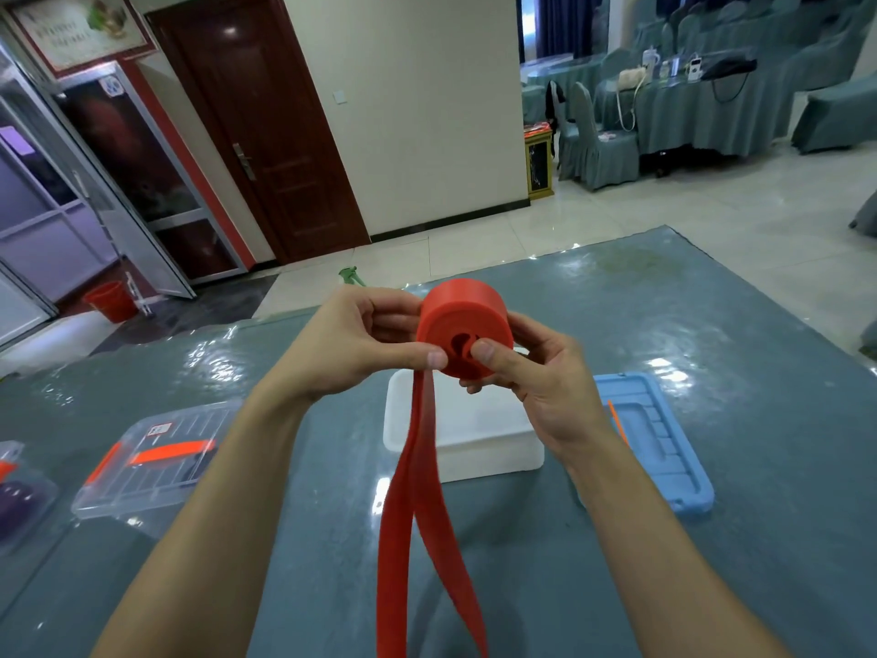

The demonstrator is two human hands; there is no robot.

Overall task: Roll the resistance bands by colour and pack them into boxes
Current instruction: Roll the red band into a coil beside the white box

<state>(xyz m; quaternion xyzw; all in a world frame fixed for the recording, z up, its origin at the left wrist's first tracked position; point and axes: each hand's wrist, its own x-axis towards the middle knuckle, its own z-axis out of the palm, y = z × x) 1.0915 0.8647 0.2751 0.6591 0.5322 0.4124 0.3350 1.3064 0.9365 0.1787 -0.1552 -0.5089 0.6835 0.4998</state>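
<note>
I hold a red resistance band, partly wound into a thick roll, above the table. My left hand grips the roll's left side with the thumb on its face. My right hand holds the right side, thumb pressed near the centre hole. Two loose tails of the band hang down toward the bottom edge of the view. Below the roll stands an open white box.
A blue lid lies right of the white box. A clear lidded box with orange latches sits at the left, and another box holding something purple at the far left edge. The table has a grey-blue glossy cover.
</note>
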